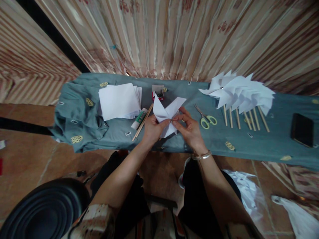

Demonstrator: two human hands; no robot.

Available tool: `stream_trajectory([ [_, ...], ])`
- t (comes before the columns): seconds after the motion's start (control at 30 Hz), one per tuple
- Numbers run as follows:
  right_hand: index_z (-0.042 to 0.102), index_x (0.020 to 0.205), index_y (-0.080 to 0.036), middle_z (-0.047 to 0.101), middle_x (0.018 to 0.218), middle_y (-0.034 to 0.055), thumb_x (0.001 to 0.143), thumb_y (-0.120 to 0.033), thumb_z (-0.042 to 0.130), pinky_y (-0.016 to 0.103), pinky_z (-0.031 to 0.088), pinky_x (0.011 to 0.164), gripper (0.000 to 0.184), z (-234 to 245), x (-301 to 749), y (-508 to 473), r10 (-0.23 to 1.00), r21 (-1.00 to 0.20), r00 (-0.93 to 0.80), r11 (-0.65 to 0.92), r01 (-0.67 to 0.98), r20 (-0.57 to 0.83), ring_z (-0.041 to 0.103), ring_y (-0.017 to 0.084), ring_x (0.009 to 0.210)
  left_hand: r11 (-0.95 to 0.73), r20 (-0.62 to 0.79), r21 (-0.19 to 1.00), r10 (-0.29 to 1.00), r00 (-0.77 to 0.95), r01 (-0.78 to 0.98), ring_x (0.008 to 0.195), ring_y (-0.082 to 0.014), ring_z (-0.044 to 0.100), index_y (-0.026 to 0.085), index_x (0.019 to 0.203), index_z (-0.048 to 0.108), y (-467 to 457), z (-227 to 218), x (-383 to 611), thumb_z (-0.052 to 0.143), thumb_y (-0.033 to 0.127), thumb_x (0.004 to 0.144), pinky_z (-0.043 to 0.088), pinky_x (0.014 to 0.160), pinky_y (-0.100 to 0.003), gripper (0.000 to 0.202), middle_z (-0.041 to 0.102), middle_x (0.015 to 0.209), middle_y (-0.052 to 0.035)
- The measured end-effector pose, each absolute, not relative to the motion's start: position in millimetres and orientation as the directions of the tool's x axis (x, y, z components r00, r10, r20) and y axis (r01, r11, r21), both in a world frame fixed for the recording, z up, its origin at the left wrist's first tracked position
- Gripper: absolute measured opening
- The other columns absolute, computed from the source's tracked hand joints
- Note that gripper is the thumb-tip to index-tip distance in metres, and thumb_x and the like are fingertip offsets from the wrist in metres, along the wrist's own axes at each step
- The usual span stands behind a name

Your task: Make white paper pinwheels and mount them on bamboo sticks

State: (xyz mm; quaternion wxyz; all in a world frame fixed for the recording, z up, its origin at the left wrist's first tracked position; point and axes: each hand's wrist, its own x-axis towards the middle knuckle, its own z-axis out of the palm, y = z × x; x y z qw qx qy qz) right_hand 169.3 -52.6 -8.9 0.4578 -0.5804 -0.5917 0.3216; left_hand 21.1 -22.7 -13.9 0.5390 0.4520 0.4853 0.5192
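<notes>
Between my two hands, above the near edge of the cloth-covered table, is a white paper pinwheel [163,114] with its blades folded in. My left hand [154,127] grips it from the left, thumb pressed near the centre. From the right, my right hand [188,127] pinches at the same centre, where a small dark spot shows, too small to name. Just beyond the pinwheel stands an open little red box [158,93] with dark bits inside. Wooden sticks [143,122] and a green-and-white glue stick [139,119] lie left of my left hand. Scissors [206,120] with pale green handles rest right of my right hand.
A stack of white paper [118,101] lies at the left of the table [174,146]. Several finished pinwheels [245,91] on sticks overlap at the right, with a black phone [302,129] beyond. A pleated curtain [161,39] hangs behind. A round black stool [45,212] stands lower left.
</notes>
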Motion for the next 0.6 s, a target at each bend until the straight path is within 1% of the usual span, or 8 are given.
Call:
stream_trajectory([
  [0.2,0.068,0.085,-0.025,0.060,0.136,0.0078,0.081,-0.040,0.067,0.048,0.034,0.116,0.015,-14,172,-51,0.989,-0.942,0.072,0.096,0.320,0.126,0.048,0.025,0.136,0.036,-0.037,0.996,0.999,-0.001,-0.085,0.070,-0.0207,0.067,0.015,0.077,0.075,-23,-12,21,0.076,0.021,0.058,0.052,0.066,-0.029,0.020,0.075,0.074,-0.0017],
  [0.37,0.068,0.086,-0.023,0.058,0.139,0.0102,0.081,-0.039,0.067,0.048,0.040,0.111,0.017,-22,173,-50,0.992,-0.964,0.089,0.058,0.261,0.084,0.049,0.027,0.135,0.011,-0.005,0.995,0.998,0.059,-0.098,0.071,-0.0206,0.067,0.014,0.077,0.076,-25,-9,20,0.077,0.025,0.060,0.053,0.066,-0.029,0.020,0.075,0.075,-0.0028],
  [0.5,0.066,0.089,-0.023,0.056,0.142,0.0090,0.085,-0.040,0.064,0.045,0.044,0.107,0.018,-24,173,-49,0.994,-0.951,0.085,0.033,0.306,0.061,0.050,0.025,0.134,0.040,-0.034,0.995,0.997,0.073,-0.092,0.074,-0.0221,0.069,0.015,0.078,0.076,-25,-6,20,0.080,0.024,0.059,0.054,0.069,-0.031,0.021,0.077,0.078,-0.0043],
  [0.6,0.065,0.092,-0.023,0.059,0.137,0.0093,0.088,-0.041,0.060,0.042,0.047,0.104,0.019,-25,174,-50,0.993,-0.925,0.047,0.079,0.372,0.104,0.051,0.024,0.133,0.053,-0.045,0.993,0.996,0.079,-0.105,0.076,-0.0228,0.070,0.015,0.079,0.077,-25,-8,19,0.081,0.026,0.060,0.055,0.071,-0.032,0.022,0.078,0.081,-0.0056],
])
